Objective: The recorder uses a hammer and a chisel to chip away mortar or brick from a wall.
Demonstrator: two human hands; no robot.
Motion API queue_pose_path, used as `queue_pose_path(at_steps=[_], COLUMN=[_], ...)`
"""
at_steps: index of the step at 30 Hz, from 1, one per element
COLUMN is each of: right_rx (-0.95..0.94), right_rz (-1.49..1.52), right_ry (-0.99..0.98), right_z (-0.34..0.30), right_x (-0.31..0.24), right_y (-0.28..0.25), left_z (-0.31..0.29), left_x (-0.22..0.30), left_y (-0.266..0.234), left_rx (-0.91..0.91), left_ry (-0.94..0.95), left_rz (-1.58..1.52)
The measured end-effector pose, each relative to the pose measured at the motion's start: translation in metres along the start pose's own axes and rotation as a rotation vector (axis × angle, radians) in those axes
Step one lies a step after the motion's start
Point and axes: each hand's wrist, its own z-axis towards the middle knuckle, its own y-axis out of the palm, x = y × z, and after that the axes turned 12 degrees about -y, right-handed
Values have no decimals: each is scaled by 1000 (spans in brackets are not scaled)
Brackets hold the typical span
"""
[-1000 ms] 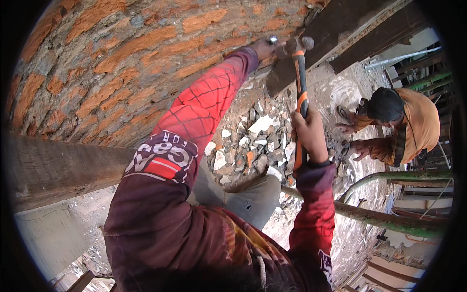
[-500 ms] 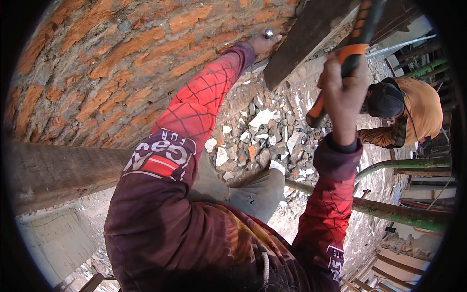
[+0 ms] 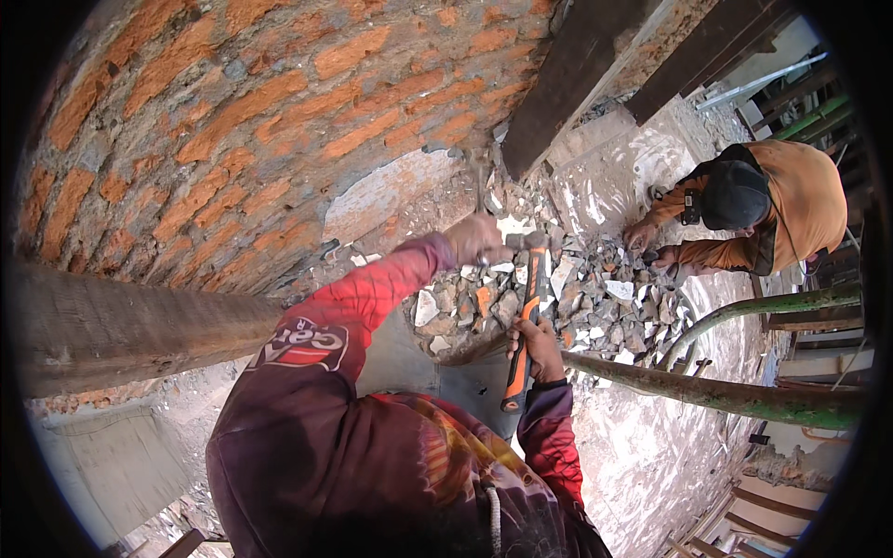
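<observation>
My right hand (image 3: 541, 350) is closed around the black-and-orange handle of a hammer (image 3: 532, 307). The hammer stands nearly upright in the picture, its metal head at the far end, over the rubble. Just left of that head is my left hand (image 3: 473, 240), fingers curled and somewhat blurred. It grips a metal chisel (image 3: 502, 253), mostly hidden by the fingers; its end lies close to the hammer head, and I cannot tell whether they touch. Below both hands spreads a heap of broken plaster and stone pieces (image 3: 595, 302).
A rough brick wall (image 3: 279, 121) rises at left, with a pale plaster patch (image 3: 391, 193) low down. Dark wooden posts (image 3: 577, 84) stand ahead; a beam (image 3: 139, 325) juts in at left. A green pole (image 3: 716, 398) crosses at right. A co-worker (image 3: 786, 200) bends over the rubble's right side.
Both my hands have dropped away from the wall to above the rubble. The hammer has come down from the upper right to beside my left hand. The co-worker's hands now show at the heap.
</observation>
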Motion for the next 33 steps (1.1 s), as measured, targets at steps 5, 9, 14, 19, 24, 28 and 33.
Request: queue_pose_path(at_steps=[5, 9, 14, 19, 24, 28, 33], right_rx=[33, 182, 128, -32, 175, 359, 265], right_rz=[243, -960, -1614, -427, 115, 227, 156], right_ry=[346, -85, -455, -73, -94, -83, -120], right_z=[55, 62, 120, 232, 368, 449, 493], right_x=[155, 162, 94, 39, -10, -42, -53], right_y=[-47, 4, 20, 45, 71, 89, 100], left_z=[-129, -166, -203, -245, -211, -194, -194], left_x=[86, 42, -38, -58, -54, -61, -70], left_y=[71, 41, -35, -12, -11, -33, -31], left_rx=[-69, 442, 313, 368, 228, 78, 63], left_ry=[-343, -1004, -874, -1373, -1642, -1824, -1869], left_rz=[-436, -649, -16, 77, 410, 182, 184])
